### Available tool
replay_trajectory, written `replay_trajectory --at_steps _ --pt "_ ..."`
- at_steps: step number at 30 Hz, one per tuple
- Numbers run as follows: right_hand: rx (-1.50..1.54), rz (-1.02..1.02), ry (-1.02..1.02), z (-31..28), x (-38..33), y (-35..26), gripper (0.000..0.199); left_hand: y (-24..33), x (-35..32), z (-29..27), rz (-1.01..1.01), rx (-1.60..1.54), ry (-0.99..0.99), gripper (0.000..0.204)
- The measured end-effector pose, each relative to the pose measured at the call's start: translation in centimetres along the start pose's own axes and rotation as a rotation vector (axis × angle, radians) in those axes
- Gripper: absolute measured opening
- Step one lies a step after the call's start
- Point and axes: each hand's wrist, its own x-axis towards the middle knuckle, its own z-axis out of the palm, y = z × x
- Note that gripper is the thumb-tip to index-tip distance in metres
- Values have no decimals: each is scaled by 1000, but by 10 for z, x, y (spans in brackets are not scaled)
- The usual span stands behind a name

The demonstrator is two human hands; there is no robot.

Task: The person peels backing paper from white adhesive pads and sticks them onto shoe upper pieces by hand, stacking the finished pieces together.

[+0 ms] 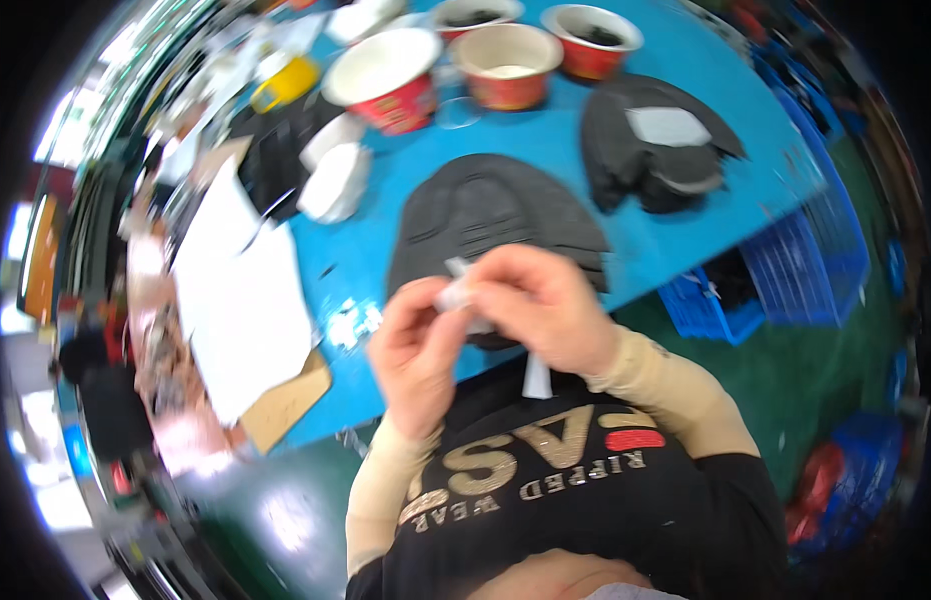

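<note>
We pinch a small white strip (pixel 457 294) between both hands, left hand (pixel 417 352) and right hand (pixel 541 304) pressed close above the black sole piece (pixel 490 215) on the blue counter (pixel 675 240), so it looks not yet stuck down.

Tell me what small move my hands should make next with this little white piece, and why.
Probably keep peeling: pull the white strip apart between both hands. The left hand and right hand pinch it together above the black shoe-upper piece on the blue table, and it looks only partly separated, though blur hides detail.
</note>
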Motion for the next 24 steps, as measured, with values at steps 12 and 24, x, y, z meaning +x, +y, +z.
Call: replay_trajectory --at_steps 12,24 --pt "-156 -36 -100 23 11 6 13 2 -9 -23 70 -25 112 12" --pt "-11 -131 155 -23 21 -23 11 16 1 -64 58 -352 282 2"
